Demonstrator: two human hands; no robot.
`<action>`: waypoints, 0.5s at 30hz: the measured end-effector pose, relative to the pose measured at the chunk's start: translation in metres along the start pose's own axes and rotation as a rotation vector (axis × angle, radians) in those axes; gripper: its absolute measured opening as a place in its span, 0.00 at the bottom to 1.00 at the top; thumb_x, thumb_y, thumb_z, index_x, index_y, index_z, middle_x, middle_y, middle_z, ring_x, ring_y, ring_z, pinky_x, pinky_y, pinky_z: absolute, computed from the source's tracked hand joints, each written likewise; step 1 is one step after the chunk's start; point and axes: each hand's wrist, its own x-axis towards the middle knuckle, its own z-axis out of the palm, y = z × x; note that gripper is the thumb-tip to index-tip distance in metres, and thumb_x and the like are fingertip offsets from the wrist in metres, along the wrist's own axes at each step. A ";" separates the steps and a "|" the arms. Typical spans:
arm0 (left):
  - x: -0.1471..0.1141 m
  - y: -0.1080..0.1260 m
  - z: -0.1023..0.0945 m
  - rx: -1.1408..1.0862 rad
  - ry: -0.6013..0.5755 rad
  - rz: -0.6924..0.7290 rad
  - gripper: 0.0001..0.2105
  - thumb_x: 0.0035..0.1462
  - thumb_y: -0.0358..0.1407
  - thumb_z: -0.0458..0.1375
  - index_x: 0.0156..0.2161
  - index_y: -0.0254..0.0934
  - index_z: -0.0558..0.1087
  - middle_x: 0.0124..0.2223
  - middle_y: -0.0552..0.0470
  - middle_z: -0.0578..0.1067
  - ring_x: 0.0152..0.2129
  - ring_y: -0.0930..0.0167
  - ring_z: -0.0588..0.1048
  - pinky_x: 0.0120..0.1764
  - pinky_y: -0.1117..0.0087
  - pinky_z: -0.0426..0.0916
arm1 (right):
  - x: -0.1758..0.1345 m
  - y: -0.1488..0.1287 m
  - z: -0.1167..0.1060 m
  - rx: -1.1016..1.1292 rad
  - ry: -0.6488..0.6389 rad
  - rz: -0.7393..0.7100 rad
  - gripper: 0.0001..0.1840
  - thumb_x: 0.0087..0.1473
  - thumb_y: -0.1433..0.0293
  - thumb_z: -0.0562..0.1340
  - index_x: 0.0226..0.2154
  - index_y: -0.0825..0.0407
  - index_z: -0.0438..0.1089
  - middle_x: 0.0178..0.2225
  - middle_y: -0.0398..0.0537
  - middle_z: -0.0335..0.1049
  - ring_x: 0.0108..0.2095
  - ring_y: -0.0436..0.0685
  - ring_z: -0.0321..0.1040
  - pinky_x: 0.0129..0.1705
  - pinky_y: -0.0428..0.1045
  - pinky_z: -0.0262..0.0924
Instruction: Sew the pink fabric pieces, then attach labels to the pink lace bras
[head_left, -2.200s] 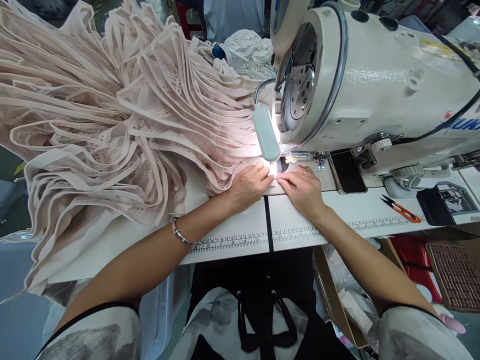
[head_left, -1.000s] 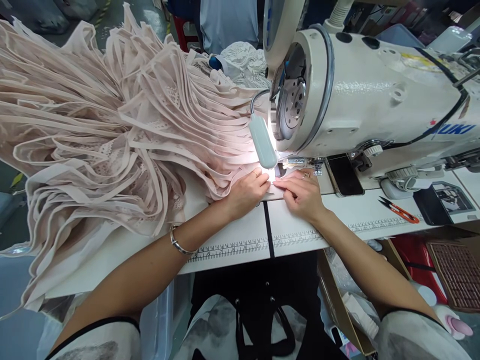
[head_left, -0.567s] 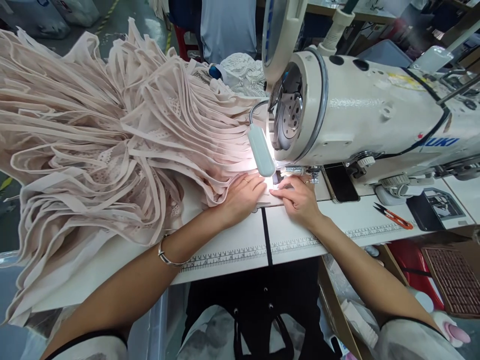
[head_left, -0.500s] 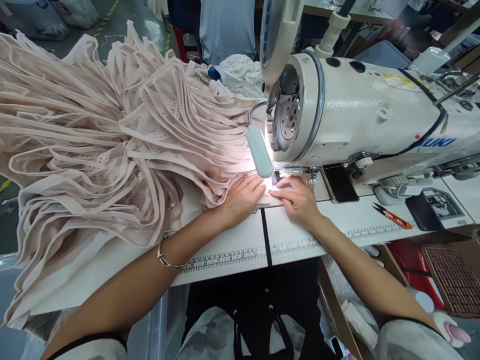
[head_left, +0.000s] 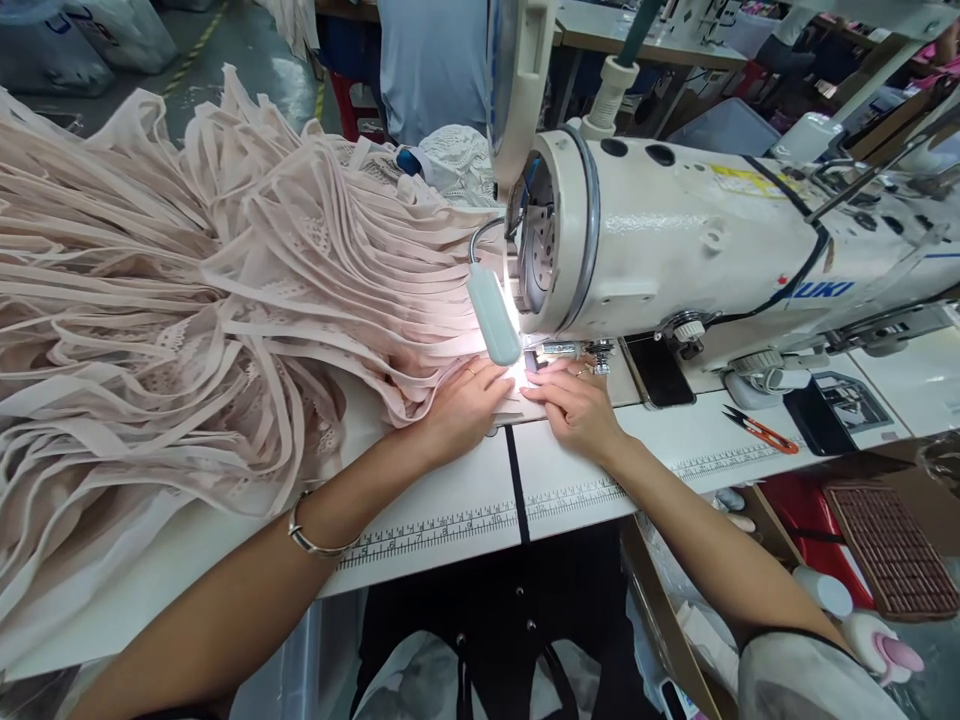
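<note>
Cloth: pale pink, heaped over the left of the surface (head_left: 469,485); the cloth (head_left: 360,265) runs right, under the lamp (head_left: 493,315).
Left hand: the left hand (head_left: 466,408) lies low on its right end, fingers together; whether they pinch any, I can't tell.
Right hand: facing it, the right hand (head_left: 576,412) has fingertips down in the glare, forefinger pointing left; its grip I can't tell.
Near edge: a ruler (head_left: 431,538) runs along it, white surface showing between it and the wrists.
Right side: phone (head_left: 660,370) just past the right hand, then snips (head_left: 761,430).
Far side: the machine (head_left: 660,235) walls off the right; white lace (head_left: 457,165) sits behind the heap.
</note>
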 end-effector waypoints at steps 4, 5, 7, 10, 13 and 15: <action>0.003 0.001 -0.002 0.006 0.006 -0.017 0.11 0.61 0.24 0.49 0.42 0.34 0.74 0.50 0.41 0.76 0.48 0.61 0.74 0.49 0.60 0.71 | 0.000 0.001 0.001 0.019 -0.025 -0.015 0.21 0.54 0.83 0.52 0.37 0.49 0.77 0.42 0.47 0.78 0.46 0.58 0.72 0.47 0.57 0.64; 0.004 0.001 -0.003 0.006 0.000 -0.022 0.12 0.61 0.24 0.49 0.42 0.33 0.74 0.49 0.40 0.77 0.48 0.61 0.74 0.49 0.60 0.71 | 0.000 0.002 0.001 0.020 -0.034 -0.015 0.21 0.54 0.83 0.52 0.38 0.50 0.76 0.42 0.48 0.78 0.47 0.58 0.72 0.48 0.57 0.64; 0.006 0.001 -0.004 0.003 -0.019 -0.038 0.12 0.62 0.24 0.48 0.42 0.33 0.74 0.49 0.40 0.76 0.47 0.61 0.74 0.49 0.59 0.71 | 0.000 0.003 0.001 0.020 -0.067 0.001 0.21 0.54 0.82 0.51 0.40 0.51 0.76 0.42 0.49 0.78 0.49 0.59 0.71 0.51 0.58 0.62; 0.008 -0.001 -0.004 -0.003 -0.051 -0.079 0.13 0.63 0.25 0.47 0.43 0.33 0.74 0.51 0.41 0.76 0.49 0.61 0.74 0.51 0.59 0.70 | 0.001 0.004 0.001 0.008 -0.137 0.044 0.21 0.55 0.81 0.50 0.42 0.52 0.74 0.45 0.50 0.77 0.51 0.59 0.70 0.54 0.58 0.60; 0.010 -0.003 -0.003 -0.031 -0.069 -0.118 0.14 0.64 0.26 0.46 0.43 0.34 0.74 0.52 0.42 0.76 0.50 0.61 0.73 0.53 0.58 0.68 | 0.003 0.002 -0.001 -0.031 -0.184 0.075 0.21 0.55 0.80 0.50 0.44 0.52 0.74 0.49 0.51 0.76 0.51 0.61 0.69 0.54 0.59 0.58; 0.012 -0.005 -0.004 -0.056 -0.074 -0.132 0.14 0.65 0.26 0.46 0.44 0.35 0.74 0.53 0.43 0.75 0.52 0.61 0.72 0.54 0.58 0.67 | 0.005 0.001 -0.001 -0.066 -0.194 0.096 0.21 0.56 0.79 0.50 0.44 0.51 0.74 0.51 0.50 0.75 0.50 0.62 0.69 0.55 0.62 0.55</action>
